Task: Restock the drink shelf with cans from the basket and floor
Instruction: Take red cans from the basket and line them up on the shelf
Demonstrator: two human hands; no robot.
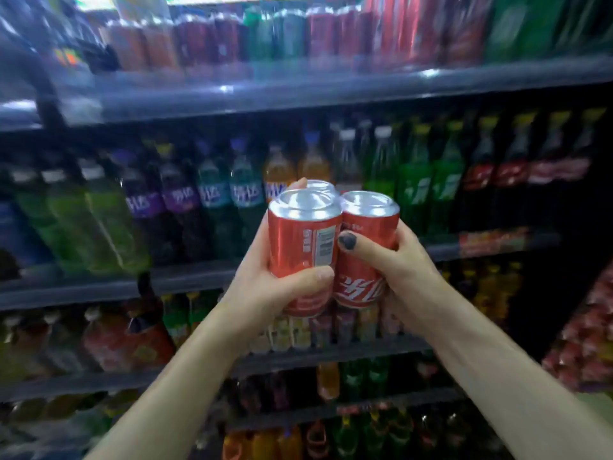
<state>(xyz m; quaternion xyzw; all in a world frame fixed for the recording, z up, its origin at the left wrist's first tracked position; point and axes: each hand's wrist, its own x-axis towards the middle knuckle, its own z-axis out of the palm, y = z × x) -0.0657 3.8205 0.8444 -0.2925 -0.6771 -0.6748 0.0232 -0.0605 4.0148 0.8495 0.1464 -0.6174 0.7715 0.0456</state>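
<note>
A person's left hand point(265, 287) and right hand point(394, 257), fingers wrapped around three red cans point(303, 247) pressed together, raise them before the drink shelf point(298, 94); the smooth, rigid, likely full cans look slippery, best gripped around their sides

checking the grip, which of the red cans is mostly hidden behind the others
The rear can, behind the left hand's front can. Only its silver top shows, with a fingertip at its left edge. The right hand's can shows its full red side.
</note>
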